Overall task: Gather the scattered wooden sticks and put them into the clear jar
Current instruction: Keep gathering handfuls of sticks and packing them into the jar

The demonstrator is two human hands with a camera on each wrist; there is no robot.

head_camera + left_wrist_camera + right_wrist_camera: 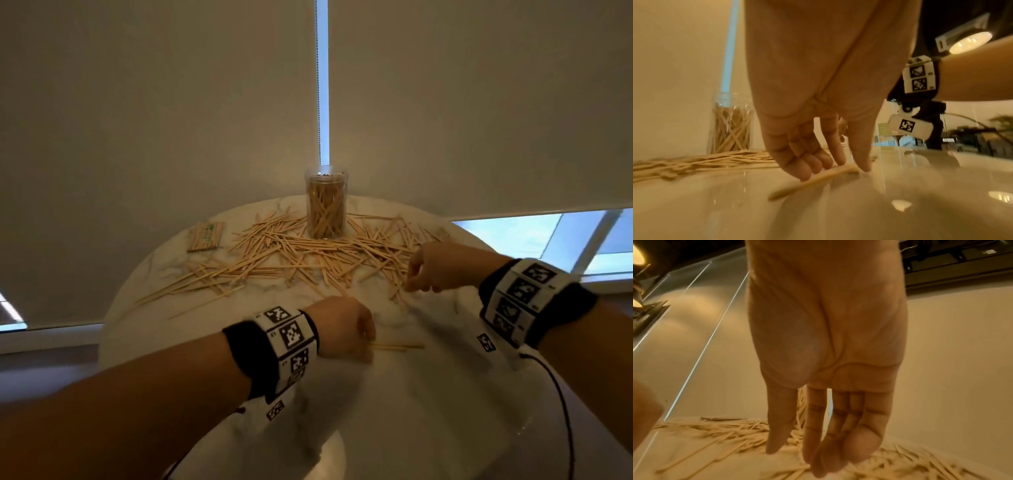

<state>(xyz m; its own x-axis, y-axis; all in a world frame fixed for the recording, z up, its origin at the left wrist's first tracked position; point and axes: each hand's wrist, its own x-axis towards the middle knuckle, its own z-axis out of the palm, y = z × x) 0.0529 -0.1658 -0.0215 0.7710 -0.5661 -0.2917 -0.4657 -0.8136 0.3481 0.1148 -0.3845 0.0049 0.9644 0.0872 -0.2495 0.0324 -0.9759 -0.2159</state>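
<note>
Nearest the head camera, our left hand (pixel 344 329) rests at the table's (pixel 394 411) near centre, its grip narrowed on a small bundle of wooden sticks (pixel 397 346) that juts toward 3 o'clock. The left wrist view shows the fingertips (pixel 804 174) and thumb (pixel 862 164) pressing this bundle (pixel 813 181) against the glossy marble-patterned top; whether it is already lifted, we cannot tell.

Our right hand (pixel 442 267), at 2 o'clock from the left, reaches into the near edge of the scattered pile (pixel 308 250). Its grip is relaxed, fingers (pixel 818 443) hanging nearly straight over the sticks (pixel 725 434), holding nothing that we can see.

The clear jar (pixel 326 202) stands upright at 12 o'clock, at the far edge of the table, open-topped and already well filled with sticks. The pile spreads around its base from 10 to 2 o'clock. A wrapped packet of sticks (pixel 205 236) lies at 10 o'clock, apart from the pile.

We judge the sticks to be very light, stiff, thin and flat, so they lie flush on a slick surface and resist being pinched singly. Sliding several together, then pinching the bundle near mid-length, should serve best; an end grip would let them fan out and snag on the jar's rim.
</note>
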